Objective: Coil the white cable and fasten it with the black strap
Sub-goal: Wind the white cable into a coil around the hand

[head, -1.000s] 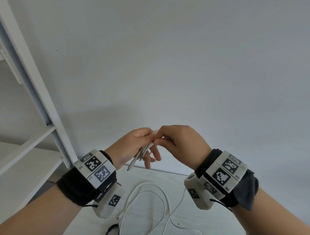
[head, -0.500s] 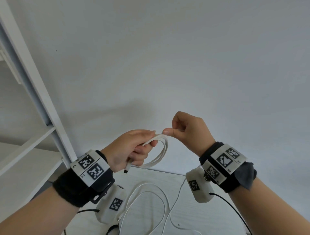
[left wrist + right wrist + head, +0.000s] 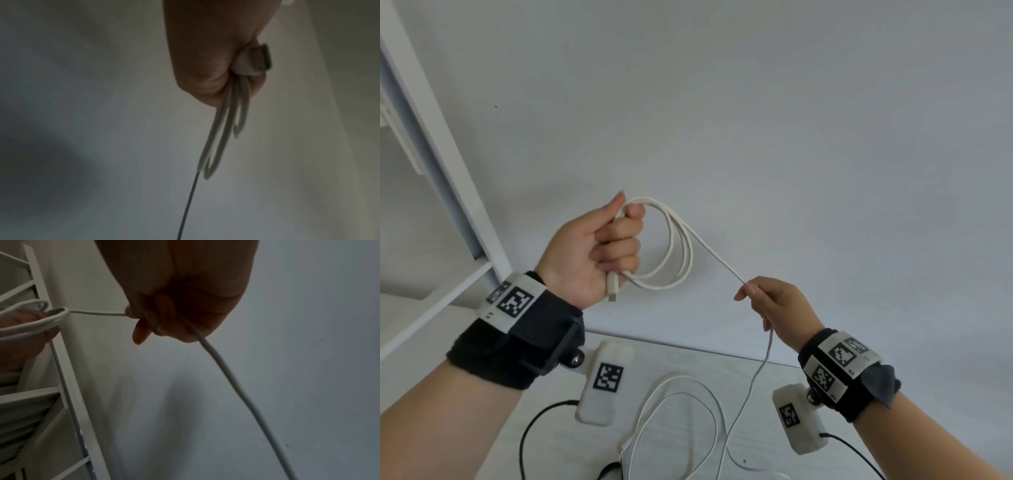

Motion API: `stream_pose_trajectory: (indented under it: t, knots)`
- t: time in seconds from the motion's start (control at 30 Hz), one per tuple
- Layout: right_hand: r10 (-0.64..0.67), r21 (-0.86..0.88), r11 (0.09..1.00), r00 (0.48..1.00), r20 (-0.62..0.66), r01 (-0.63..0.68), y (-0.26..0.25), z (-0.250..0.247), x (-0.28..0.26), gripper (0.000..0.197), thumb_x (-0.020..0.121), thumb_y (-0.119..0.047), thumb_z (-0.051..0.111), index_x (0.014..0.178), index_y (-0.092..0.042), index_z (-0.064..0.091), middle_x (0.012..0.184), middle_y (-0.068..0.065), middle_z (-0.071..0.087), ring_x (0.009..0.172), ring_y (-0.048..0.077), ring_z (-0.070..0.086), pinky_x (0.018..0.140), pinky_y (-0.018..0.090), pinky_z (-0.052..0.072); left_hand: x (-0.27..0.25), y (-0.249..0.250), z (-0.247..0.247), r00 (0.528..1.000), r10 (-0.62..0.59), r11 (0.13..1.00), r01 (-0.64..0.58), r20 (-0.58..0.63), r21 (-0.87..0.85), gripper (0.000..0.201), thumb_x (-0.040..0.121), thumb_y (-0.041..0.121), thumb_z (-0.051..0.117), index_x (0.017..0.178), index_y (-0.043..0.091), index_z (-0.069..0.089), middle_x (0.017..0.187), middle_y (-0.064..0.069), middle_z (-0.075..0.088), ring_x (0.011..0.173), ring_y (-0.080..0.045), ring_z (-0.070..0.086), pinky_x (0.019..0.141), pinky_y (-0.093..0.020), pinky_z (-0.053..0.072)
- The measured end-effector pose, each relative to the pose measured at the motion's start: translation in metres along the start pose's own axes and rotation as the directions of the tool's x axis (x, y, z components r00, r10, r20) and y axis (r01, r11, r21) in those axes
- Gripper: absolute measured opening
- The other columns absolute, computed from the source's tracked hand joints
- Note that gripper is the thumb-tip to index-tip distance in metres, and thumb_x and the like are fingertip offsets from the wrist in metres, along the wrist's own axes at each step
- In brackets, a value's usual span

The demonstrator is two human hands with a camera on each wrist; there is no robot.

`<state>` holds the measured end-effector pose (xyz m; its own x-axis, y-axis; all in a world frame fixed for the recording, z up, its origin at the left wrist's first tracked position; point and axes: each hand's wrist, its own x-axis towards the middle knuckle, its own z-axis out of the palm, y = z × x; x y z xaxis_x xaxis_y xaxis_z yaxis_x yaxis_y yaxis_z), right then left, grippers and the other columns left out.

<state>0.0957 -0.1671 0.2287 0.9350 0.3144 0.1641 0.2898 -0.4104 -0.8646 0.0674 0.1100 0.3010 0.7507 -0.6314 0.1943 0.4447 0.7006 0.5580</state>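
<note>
White cable (image 3: 681, 246) was observed partly coiled, held in the air above the white table (image 3: 681, 356), with the remainder lying in loose curves on the tabletop. At far left stood a white shelf frame (image 3: 445, 164) against the wall. Next, the left hand (image 3: 592, 253) was raised, fingers clenched round several loops of the cable; the loops hung out to the right of the fist, and the USB plug (image 3: 612, 287) protruded below the heel of the hand. From the top of the coil a single strand ran down and rightward to the right hand (image 3: 777, 308), which pinched it between thumb and fingertips. Below that pinch the cable dropped to the table. A dark curved item (image 3: 607, 468), only partly visible at the lower edge beside the cable, could not be identified with certainty. Both wrists wore black bands with marker tags
</note>
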Motion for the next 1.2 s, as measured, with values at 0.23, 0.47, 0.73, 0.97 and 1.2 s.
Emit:
stream_pose_trajectory:
  t: [0.23, 0.47, 0.73, 0.97, 1.2]
  knots:
    - [0.032, -0.083, 0.996, 0.999, -0.025, -0.034, 0.018, 0.005, -0.019, 0.016, 0.091, -0.016, 0.048, 0.085, -0.023, 0.062, 0.051, -0.010, 0.038, 0.047, 0.004, 0.035, 0.052, 0.022, 0.036, -0.006, 0.019, -0.003, 0.912, 0.315, 0.949, -0.300, -0.262, 0.096, 0.032, 0.100, 0.030, 0.033, 0.084, 0.009, 0.052, 0.052, 0.003, 0.046, 0.039, -0.009, 0.035, 0.044, -0.019, 0.037]
    - [-0.067, -0.420, 0.900, 0.988, 0.140, 0.120, -0.006, 0.012, -0.028, 0.017, 0.092, -0.026, 0.049, 0.088, -0.024, 0.065, 0.050, -0.016, 0.053, 0.049, 0.005, 0.044, 0.054, 0.019, 0.034, 0.005, -0.010, -0.001, 0.737, 0.539, 0.795, -0.287, -0.407, 0.534, 0.028, 0.099, 0.022, 0.034, 0.080, 0.011, 0.053, 0.060, 0.003, 0.062, 0.057, -0.013, 0.063, 0.060, -0.026, 0.056]
    - [-0.153, -0.596, 0.715, 0.914, 0.376, 0.365, -0.055, 0.020, -0.036, 0.021, 0.095, -0.027, 0.040, 0.097, -0.027, 0.061, 0.094, -0.002, 0.067, 0.085, 0.021, 0.058, 0.072, 0.032, 0.046, 0.012, -0.036, 0.009, 0.764, 0.490, 0.647, 0.006, -0.421, 0.763, 0.025, 0.099, 0.025, 0.036, 0.089, 0.007, 0.050, 0.084, -0.011, 0.075, 0.084, -0.039, 0.070, 0.082, -0.040, 0.054]
    - [-0.309, -0.512, 0.730, 0.887, 0.343, 0.453, -0.074, 0.017, -0.027, 0.018, 0.093, -0.026, 0.046, 0.091, -0.025, 0.064, 0.091, -0.004, 0.070, 0.079, 0.018, 0.061, 0.071, 0.035, 0.050, 0.010, -0.059, 0.016, 0.820, 0.356, 0.400, 0.301, -0.449, 0.866, 0.033, 0.099, 0.030, 0.034, 0.103, 0.001, 0.048, 0.086, 0.002, 0.077, 0.069, -0.028, 0.072, 0.077, -0.043, 0.047]
    - [-0.358, -0.455, 0.794, 0.915, 0.183, 0.402, -0.078, 0.009, -0.011, 0.015, 0.092, -0.029, 0.050, 0.090, -0.021, 0.063, 0.064, -0.011, 0.058, 0.058, 0.007, 0.051, 0.063, 0.033, 0.047, 0.008, -0.076, 0.027, 0.876, 0.200, 0.401, 0.336, -0.440, 0.852, 0.031, 0.098, 0.028, 0.037, 0.093, -0.001, 0.048, 0.069, -0.012, 0.071, 0.036, -0.017, 0.047, 0.063, -0.039, 0.057]
